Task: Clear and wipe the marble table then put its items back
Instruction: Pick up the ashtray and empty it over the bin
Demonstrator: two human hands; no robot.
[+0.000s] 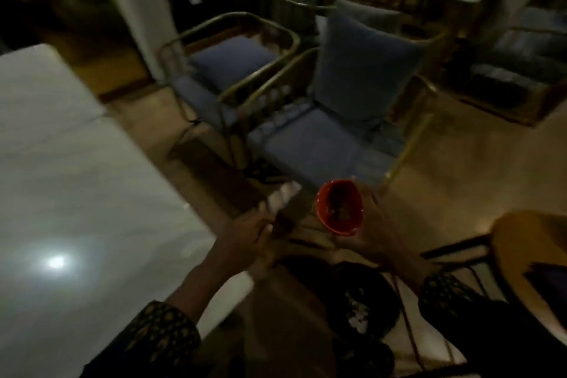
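While the right hand [365, 233] cups the red bowl [340, 207], the left hand [245, 236] pinches a blurred pale object [280, 199]. Both are off the marble table's [76, 193] right edge; the left hand is nearer.

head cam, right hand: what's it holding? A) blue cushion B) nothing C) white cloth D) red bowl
D: the right hand cups a small red bowl from below, out past the marble table edge and in front of the blue armchair.
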